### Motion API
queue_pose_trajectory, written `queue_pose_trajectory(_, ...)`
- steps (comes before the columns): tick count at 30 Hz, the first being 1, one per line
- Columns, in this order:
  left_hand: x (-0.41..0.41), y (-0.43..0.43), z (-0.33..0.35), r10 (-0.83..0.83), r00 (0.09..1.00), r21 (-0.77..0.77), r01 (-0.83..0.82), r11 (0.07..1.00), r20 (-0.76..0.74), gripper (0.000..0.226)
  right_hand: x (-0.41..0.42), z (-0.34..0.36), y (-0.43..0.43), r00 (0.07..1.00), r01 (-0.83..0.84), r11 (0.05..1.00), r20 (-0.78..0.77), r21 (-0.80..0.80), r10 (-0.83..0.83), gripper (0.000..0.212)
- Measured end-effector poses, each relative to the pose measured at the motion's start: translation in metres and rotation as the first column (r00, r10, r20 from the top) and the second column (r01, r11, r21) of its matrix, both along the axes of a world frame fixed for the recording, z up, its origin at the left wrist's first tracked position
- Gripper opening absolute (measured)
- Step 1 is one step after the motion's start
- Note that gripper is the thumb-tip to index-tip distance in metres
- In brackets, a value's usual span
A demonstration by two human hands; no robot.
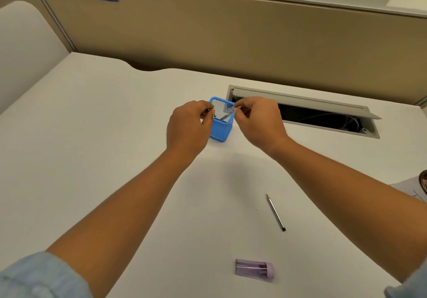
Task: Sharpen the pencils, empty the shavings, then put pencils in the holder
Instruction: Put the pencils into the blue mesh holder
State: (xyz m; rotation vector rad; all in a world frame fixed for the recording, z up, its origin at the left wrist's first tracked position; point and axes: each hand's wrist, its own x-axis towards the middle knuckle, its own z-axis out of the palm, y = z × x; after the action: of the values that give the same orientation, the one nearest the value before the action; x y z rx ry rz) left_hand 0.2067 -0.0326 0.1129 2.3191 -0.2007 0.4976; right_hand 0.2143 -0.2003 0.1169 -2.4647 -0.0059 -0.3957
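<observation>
Lowering a pencil (227,114) into the blue mesh holder (220,131), right hand (258,122) pinches its top; left hand (187,128) grips the rim; releasing crooked could tip the holder; another pencil (276,212) lies near right

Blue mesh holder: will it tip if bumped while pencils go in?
Probably. The blue mesh holder looks tall, narrow and light, so a sideways knock could topple it. The left hand at its rim likely steadies it.
</observation>
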Motion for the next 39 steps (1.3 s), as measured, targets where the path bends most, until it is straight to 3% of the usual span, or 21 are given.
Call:
queue_pose_trajectory(11,0.019,-0.012,-0.024,0.011,0.983,0.15,0.017,0.989,-0.182,0.026,0.015,-0.018,0.011,0.997,-0.017,0.984,-0.082,-0.178,0.002,0.014)
queue_pose_trajectory(23,0.018,-0.007,-0.03,-0.012,0.976,0.098,0.034,0.995,-0.22,0.046,0.004,-0.023,-0.006,0.981,-0.086,0.984,-0.186,-0.155,0.057,0.041)
queue_pose_trajectory(26,0.011,-0.004,-0.033,0.004,0.971,0.053,0.009,0.999,-0.238,0.048,-0.006,-0.021,-0.021,0.975,-0.04,0.986,-0.22,-0.16,0.004,0.036)
queue_pose_trajectory(33,-0.038,0.01,-0.074,0.072,0.955,0.019,-0.069,0.997,-0.286,0.026,-0.046,-0.038,-0.057,0.853,0.032,0.989,-0.512,-0.147,-0.104,0.012)
queue_pose_trajectory(39,-0.104,0.0,-0.123,-0.106,0.953,0.18,0.161,0.97,-0.283,0.026,-0.104,-0.066,-0.066,0.79,0.075,0.986,-0.595,-0.148,-0.149,0.007)
